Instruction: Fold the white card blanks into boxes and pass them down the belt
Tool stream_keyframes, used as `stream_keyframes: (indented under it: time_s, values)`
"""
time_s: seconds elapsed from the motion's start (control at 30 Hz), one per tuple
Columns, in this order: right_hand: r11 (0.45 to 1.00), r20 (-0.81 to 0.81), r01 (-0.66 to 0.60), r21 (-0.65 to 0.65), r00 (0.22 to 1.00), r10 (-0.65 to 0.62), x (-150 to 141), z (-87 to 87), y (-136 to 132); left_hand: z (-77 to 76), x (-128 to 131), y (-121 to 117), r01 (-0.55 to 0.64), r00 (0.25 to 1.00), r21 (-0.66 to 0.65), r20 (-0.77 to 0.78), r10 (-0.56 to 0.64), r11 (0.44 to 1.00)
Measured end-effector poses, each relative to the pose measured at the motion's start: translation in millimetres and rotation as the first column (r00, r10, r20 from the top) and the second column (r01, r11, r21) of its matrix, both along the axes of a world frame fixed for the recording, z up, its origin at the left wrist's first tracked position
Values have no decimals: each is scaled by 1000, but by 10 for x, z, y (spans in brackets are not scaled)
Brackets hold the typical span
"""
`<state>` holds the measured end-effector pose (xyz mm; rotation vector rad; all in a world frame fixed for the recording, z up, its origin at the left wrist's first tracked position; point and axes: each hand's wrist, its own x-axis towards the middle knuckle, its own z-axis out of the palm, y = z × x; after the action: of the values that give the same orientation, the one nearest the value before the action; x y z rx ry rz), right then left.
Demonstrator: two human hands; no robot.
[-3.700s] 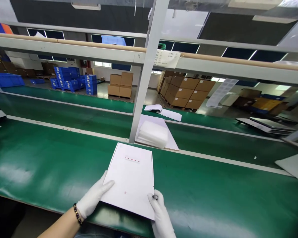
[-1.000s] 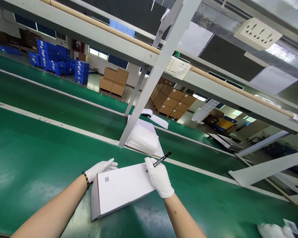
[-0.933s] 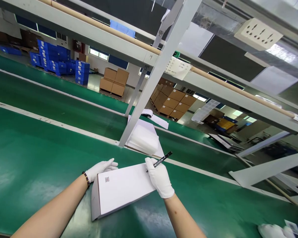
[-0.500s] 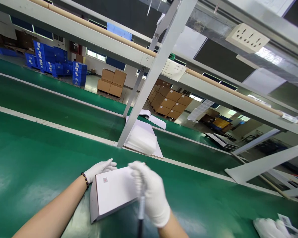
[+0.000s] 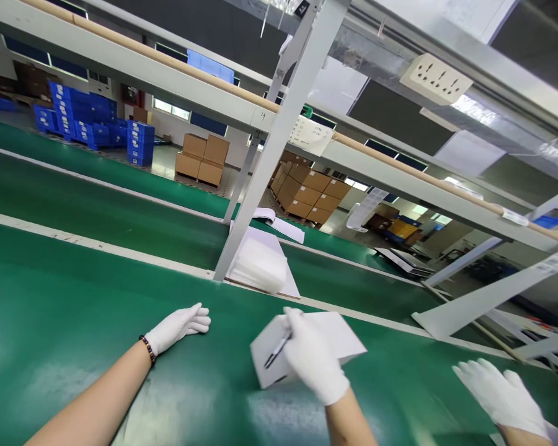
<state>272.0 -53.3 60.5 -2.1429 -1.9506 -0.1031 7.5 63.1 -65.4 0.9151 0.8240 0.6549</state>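
My left hand (image 5: pixel 180 327), in a white glove with a beaded bracelet at the wrist, rests over the green surface with its fingers stretched out, holding nothing. A white box (image 5: pixel 341 329) lies on the surface to the right of it. Across the box reaches my gloved right hand (image 5: pixel 310 353), closed around a dark-and-silver pen (image 5: pixel 278 351) that points down to the left. That hand covers the middle of the box and appears to touch it. A dark slot shows on the box's near side.
A co-worker's white-gloved hand (image 5: pixel 500 393) is at the right. Behind the box, white foam sheets (image 5: pixel 260 265) lie on a white board by a slanted metal post (image 5: pixel 283 136). A pale rail (image 5: pixel 97 244) edges the green work surface (image 5: pixel 65 297).
The box has moved right, away from my left hand, and turned. My right hand went right with it, pen still held. The co-worker's hand has come further into view.
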Motion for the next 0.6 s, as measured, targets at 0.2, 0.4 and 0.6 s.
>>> stream_keyframes:
  time_s: [0.2,0.4,0.6]
  values:
    - [870,-360,455,190,856,-370,792,60,110,-15,105,-13,10,1000,65,-1,-10,998]
    - [938,-348,155,310,937,-40,558,-238,1045,-81,104,20,13,1000,71,9,-14,997]
    - [979,-221,119,167,972,-81,491,-352,1779,-43,88,29,-2,1000,77,1,2,997]
